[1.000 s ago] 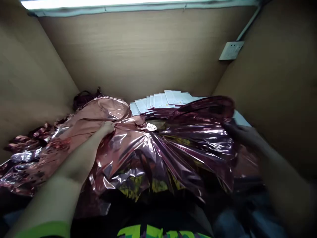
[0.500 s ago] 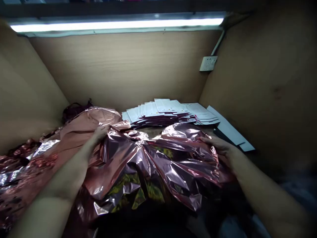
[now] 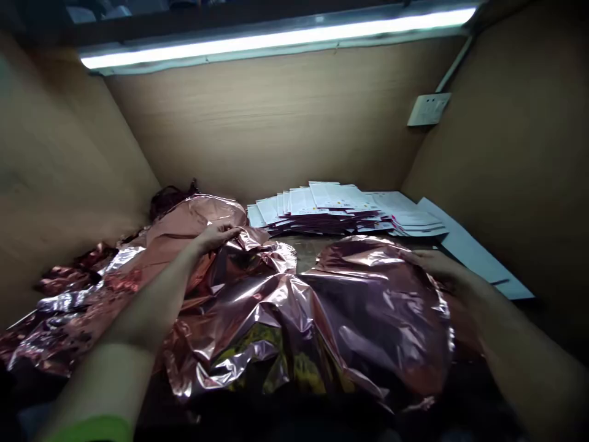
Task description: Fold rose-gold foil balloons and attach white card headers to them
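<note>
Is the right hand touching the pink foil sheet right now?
Touching. The head view shows the right hand lying flat on the far right edge of the pink foil sheet.

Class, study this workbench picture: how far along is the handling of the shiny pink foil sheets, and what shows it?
Done: a fanned stack of white packets lies at the back of the bench. In hand: the left hand grips a crumpled edge of the pink foil sheet, and the right hand rests on its smoother round side. Left: a heap of crumpled foil lies loose at the left.
</note>
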Demonstrator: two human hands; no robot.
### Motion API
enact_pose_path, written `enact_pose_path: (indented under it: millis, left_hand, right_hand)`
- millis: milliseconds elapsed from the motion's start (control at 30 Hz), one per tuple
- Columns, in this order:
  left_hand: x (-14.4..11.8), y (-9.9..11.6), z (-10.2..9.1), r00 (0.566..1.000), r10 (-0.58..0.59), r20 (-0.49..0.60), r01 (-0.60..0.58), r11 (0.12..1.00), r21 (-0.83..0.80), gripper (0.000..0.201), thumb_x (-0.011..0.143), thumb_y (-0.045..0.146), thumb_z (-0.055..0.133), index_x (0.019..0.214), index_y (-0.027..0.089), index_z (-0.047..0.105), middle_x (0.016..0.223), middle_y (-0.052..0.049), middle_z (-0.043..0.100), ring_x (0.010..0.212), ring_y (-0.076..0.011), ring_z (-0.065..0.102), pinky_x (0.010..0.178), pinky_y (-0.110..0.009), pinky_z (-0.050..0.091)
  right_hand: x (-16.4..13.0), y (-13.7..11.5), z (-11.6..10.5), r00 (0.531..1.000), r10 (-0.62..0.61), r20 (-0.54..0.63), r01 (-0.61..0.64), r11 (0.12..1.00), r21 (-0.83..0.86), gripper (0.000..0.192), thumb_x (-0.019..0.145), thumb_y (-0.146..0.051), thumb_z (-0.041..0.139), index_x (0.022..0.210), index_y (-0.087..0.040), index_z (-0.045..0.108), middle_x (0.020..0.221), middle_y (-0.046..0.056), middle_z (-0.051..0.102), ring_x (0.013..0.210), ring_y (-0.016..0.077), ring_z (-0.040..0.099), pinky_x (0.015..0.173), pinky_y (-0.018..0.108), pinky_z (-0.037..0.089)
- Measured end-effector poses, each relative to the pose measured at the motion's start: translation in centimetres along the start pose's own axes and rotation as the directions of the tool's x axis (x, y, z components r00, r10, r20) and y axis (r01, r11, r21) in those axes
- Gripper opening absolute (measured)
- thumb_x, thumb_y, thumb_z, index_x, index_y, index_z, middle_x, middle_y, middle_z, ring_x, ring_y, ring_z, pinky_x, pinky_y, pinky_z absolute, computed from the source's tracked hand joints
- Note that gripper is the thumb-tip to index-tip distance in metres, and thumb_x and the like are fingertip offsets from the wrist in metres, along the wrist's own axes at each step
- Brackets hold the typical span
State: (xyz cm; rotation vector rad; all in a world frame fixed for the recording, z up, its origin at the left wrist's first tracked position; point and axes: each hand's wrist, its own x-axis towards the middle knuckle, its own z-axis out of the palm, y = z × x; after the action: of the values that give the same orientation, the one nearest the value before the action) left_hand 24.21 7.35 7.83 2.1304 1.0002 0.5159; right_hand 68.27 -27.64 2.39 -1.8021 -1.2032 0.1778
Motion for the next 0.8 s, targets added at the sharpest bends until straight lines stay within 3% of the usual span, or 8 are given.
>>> enact_pose_path:
  millis: [67,133,267,333,433,533,633,800]
  left_hand:
    - [-0.7,0.9,0.0,0.999,0.039,0.004,-0.038,0.997,-0.067,0.059,0.069,0.071,0.061,0.090,0.016,0.064,0.061,0.000,0.055,0.049,-0.0110,0.044,0.047,-0.023,0.033]
    - [-1.1,1.7,0.1,0.996,0.084,0.000,-0.083,0.989,-0.121,0.059,0.070,0.071,0.061,0.092,0.016,0.063,0.062,0.000,0.054,0.049,-0.0105,0.043,0.047,-0.023,0.033]
    - [-1.7,3.7,0.4,0.986,0.167,0.003,-0.164,0.970,-0.182,0.059,0.066,0.072,0.065,0.086,0.017,0.060,0.069,-0.002,0.058,0.060,-0.0136,0.051,0.054,-0.026,0.040]
    - [-2.0,4.5,0.5,0.982,0.187,0.021,-0.180,0.965,-0.191,0.060,0.066,0.074,0.064,0.084,0.017,0.059,0.071,-0.004,0.061,0.064,-0.0156,0.054,0.058,-0.027,0.043]
    - [-3.0,4.6,0.0,0.982,0.181,0.056,-0.168,0.969,-0.184,0.061,0.067,0.072,0.064,0.093,0.017,0.060,0.076,-0.005,0.065,0.065,-0.0171,0.058,0.056,-0.027,0.043]
    - [-4.9,2.5,-1.4,0.982,0.064,0.180,-0.043,0.992,-0.118,0.062,0.060,0.061,0.077,0.101,0.018,0.061,0.082,-0.004,0.067,0.068,-0.0178,0.060,0.056,-0.026,0.044]
    - [-7.0,-1.2,-3.2,0.946,-0.125,0.301,0.137,0.990,-0.020,0.058,0.056,0.060,0.081,0.090,0.018,0.062,0.072,-0.001,0.062,0.063,-0.0163,0.057,0.052,-0.023,0.040]
    - [-7.5,-6.4,-5.2,0.931,-0.321,0.173,0.341,0.934,-0.107,0.068,0.052,0.074,0.075,0.085,0.017,0.057,0.049,0.010,0.035,0.042,-0.0066,0.028,0.042,-0.020,0.019]
  right_hand:
    - [1.1,-1.1,0.8,1.000,-0.017,-0.021,0.015,0.997,-0.080,0.036,0.067,-0.048,0.079,0.054,-0.021,0.059,0.061,0.012,0.064,0.067,0.0259,0.065,0.058,0.036,0.052]
    - [2.9,-3.4,3.4,0.997,-0.055,-0.052,0.049,0.992,-0.118,0.029,0.063,-0.041,0.084,0.072,-0.020,0.066,0.092,0.017,0.070,0.100,0.0319,0.065,0.083,0.041,0.054]
    - [6.8,-11.2,12.8,0.958,-0.286,0.033,0.288,0.956,-0.059,0.073,0.060,-0.029,0.085,0.128,-0.023,0.059,0.140,0.011,0.054,0.134,0.0288,0.046,0.115,0.042,0.036]
    - [8.6,-15.1,17.4,0.913,-0.394,0.102,0.387,0.918,0.084,0.066,0.062,-0.021,0.081,0.125,-0.021,0.062,0.140,0.010,0.055,0.135,0.0276,0.045,0.116,0.042,0.033]
    - [11.2,-18.7,21.5,0.921,-0.368,0.132,0.328,0.911,0.251,0.014,0.079,-0.025,0.066,0.091,-0.018,0.072,0.104,0.007,0.071,0.107,0.0233,0.063,0.098,0.037,0.049]
    - [13.8,-19.3,22.3,0.954,-0.289,0.083,0.256,0.924,0.285,0.028,0.090,-0.033,0.050,0.086,-0.014,0.071,0.076,0.004,0.070,0.076,0.0176,0.065,0.072,0.029,0.053]
    - [15.8,-18.3,21.5,0.975,-0.220,0.028,0.204,0.939,0.276,0.027,0.087,-0.032,0.052,0.084,-0.013,0.071,0.071,0.003,0.068,0.072,0.0158,0.062,0.068,0.025,0.050]
    - [15.0,-16.3,21.3,0.990,-0.114,-0.081,0.128,0.974,0.189,0.017,0.080,-0.023,0.060,0.087,-0.014,0.071,0.093,0.007,0.071,0.092,0.0205,0.060,0.086,0.031,0.046]
